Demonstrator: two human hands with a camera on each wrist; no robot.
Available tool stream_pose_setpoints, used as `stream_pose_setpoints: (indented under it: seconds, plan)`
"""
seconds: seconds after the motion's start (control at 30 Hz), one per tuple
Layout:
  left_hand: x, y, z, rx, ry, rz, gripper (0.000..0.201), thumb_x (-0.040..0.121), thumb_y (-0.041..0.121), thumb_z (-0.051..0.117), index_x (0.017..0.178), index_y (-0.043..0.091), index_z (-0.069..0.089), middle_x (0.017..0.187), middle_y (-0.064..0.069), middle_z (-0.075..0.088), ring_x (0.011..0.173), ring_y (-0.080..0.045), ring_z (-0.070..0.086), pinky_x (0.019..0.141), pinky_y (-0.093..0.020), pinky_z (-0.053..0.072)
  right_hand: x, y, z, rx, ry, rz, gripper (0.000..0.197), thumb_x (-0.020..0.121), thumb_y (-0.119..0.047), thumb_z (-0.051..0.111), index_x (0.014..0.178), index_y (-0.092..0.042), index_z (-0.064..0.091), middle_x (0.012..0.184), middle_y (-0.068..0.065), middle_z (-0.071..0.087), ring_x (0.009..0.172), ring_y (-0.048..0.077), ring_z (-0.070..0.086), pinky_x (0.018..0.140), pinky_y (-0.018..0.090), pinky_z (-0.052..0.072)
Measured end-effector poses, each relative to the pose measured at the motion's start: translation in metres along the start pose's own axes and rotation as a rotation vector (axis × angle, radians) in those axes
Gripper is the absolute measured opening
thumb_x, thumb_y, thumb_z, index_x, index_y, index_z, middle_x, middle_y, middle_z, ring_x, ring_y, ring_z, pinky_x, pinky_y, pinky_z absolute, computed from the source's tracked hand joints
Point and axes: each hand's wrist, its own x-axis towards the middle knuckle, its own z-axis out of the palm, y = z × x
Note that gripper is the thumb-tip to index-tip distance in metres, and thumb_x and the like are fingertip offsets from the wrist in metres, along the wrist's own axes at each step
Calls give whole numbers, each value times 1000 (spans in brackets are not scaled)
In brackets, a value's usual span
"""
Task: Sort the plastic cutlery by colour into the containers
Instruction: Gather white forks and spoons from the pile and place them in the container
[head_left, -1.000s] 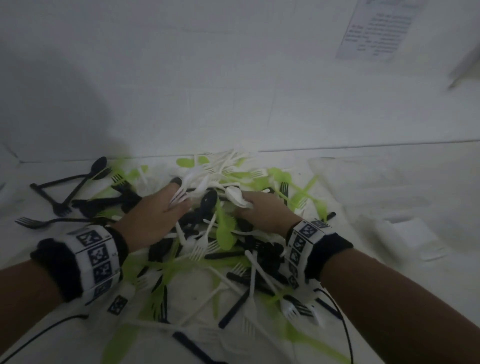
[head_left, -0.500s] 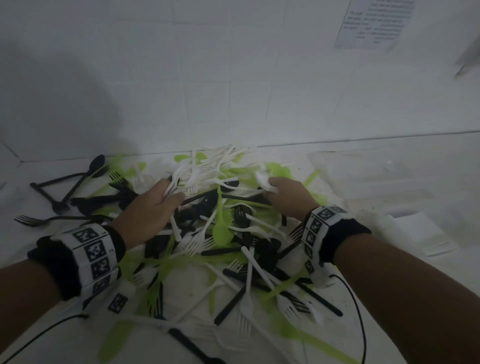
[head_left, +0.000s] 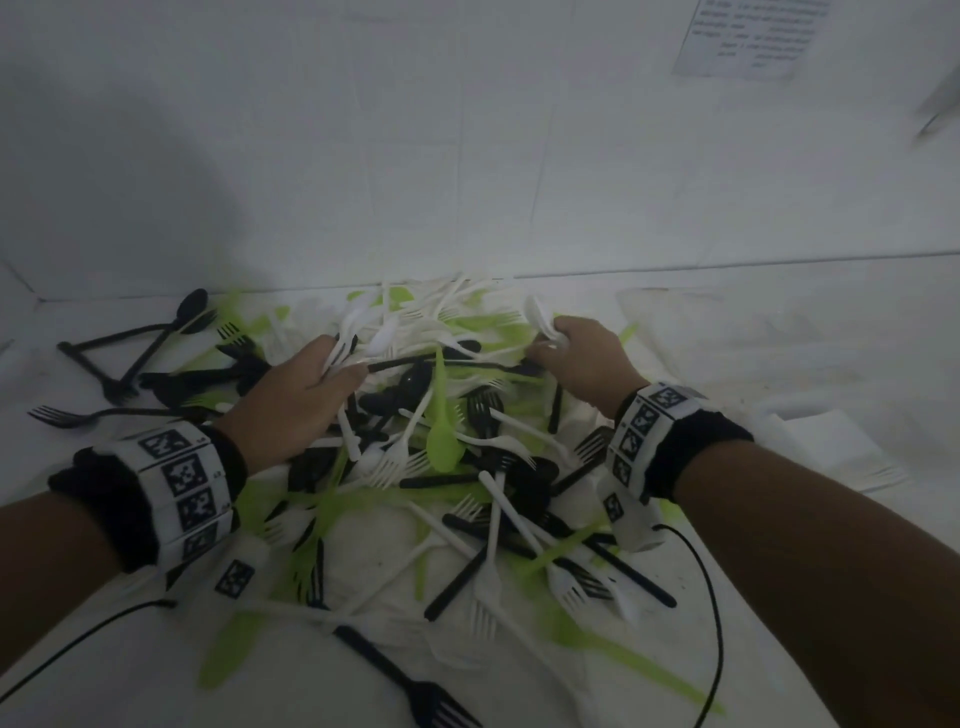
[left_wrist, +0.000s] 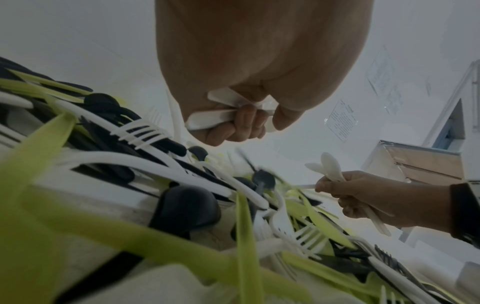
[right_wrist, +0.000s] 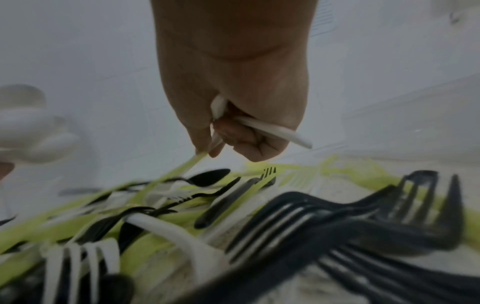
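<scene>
Cutlery pile (head_left: 447, 467), black, white and green all tangled, lies heaped on the white table (head_left: 779, 364) against the wall, between the two forearms; at far left a loose group of black spoons and forks (head_left: 130, 353) lies apart from the heap, though whether it was set there on purpose I cannot tell; left hand (head_left: 296, 400) sits on the left flank of the pile, fingers curled round a small bundle of white pieces (left_wrist: 221, 115), handles bunched in the palm, likely so that several of one colour go in a single trip; a black handle (head_left: 410, 361) runs across just under its fingertips, touching or nearly so; at the middle a green spoon (head_left: 441, 447) lies bowl toward the wearer on top of black forks; right hand (head_left: 576, 358) rides the far right edge of the heap, fingers closed on white spoons (head_left: 540, 317) whose bowls stick up above the knuckles; the right wrist view shows thumb and forefinger also pinching a thin green handle (right_wrist: 187, 164), which looks like an accidental catch or a piece being lifted aside; further right, pale translucent containers (head_left: 727, 332) stand on the table, hard to make out, contents not discernible; judged early in the sort, white being gathered first; risk is snagged tines dragging wrong colours along.
</scene>
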Motion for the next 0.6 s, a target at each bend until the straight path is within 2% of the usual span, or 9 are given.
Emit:
stream_pose_setpoints:
  seconds: [0.1, 0.2, 0.27, 0.3, 0.37, 0.4, 0.47, 0.53, 0.6]
  plan:
    - [-4, 1, 2, -30, -10, 5, 32, 106, 37, 48, 77, 25, 40, 59, 12, 45, 46, 1, 42, 55, -32, 30, -14, -1, -4, 16, 36, 0, 38, 96, -39, 64, 78, -8, 52, 73, 4, 54, 65, 17, 48, 56, 32, 32]
    - [-7, 2, 4, -45, -28, 32, 32, 106, 37, 48, 77, 26, 40, 52, 19, 45, 47, -1, 42, 56, -32, 30, -31, 5, -6, 153, 97, 9, 35, 100, -35, 59, 84, -5, 48, 74, 2, 51, 65, 17, 47, 58, 34, 35]
    - [-6, -2, 5, -40, -28, 48, 34, 105, 40, 49, 78, 21, 40, 59, 15, 41, 52, -4, 39, 59, -33, 31, -42, 10, -9, 291, 153, 19, 30, 101, -34, 58, 90, -6, 56, 79, 2, 59, 71, 18, 54, 64, 38, 42]
    - [-6, -3, 4, -34, -33, 52, 34, 104, 42, 49, 81, 17, 44, 65, 12, 43, 58, -10, 44, 61, -35, 34, -47, 11, -12, 351, 177, 33, 26, 101, -33, 58, 87, -12, 58, 78, -1, 59, 70, 15, 54, 64, 36, 42]
    - [-6, -2, 4, -45, -52, 65, 40, 101, 50, 49, 94, 11, 53, 81, -8, 57, 75, -26, 57, 72, -41, 45, -53, 15, -15, 392, 211, 61, 26, 102, -33, 57, 77, -26, 54, 74, -8, 52, 67, 12, 48, 65, 32, 39]
    - [-6, -2, 4, -51, -55, 68, 45, 97, 55, 47, 101, 11, 55, 90, -15, 61, 83, -31, 60, 79, -44, 49, -56, 17, -15, 385, 210, 74, 27, 101, -37, 57, 76, -28, 52, 75, -9, 50, 69, 13, 47, 67, 32, 39]
    - [-5, 0, 6, -46, -55, 79, 45, 98, 54, 44, 108, 11, 55, 97, -22, 62, 88, -36, 61, 85, -49, 50, -60, 20, -16, 298, 119, 97, 34, 99, -48, 57, 78, -23, 51, 79, -4, 50, 73, 16, 47, 70, 33, 37]
    - [-5, 0, 8, -27, -65, 92, 34, 103, 43, 44, 115, 14, 53, 100, -23, 64, 90, -39, 62, 86, -54, 50, -68, 18, -15, 100, -70, 61, 46, 101, -49, 56, 74, -12, 54, 71, 3, 52, 66, 20, 49, 63, 34, 35]
    - [-4, -1, 10, -8, -102, 112, 29, 100, 40, 43, 116, 17, 52, 98, -22, 66, 88, -39, 64, 82, -55, 52, -77, 16, -10, -72, -213, -5, 48, 102, -48, 56, 78, -7, 59, 71, 4, 58, 64, 20, 54, 60, 33, 37]
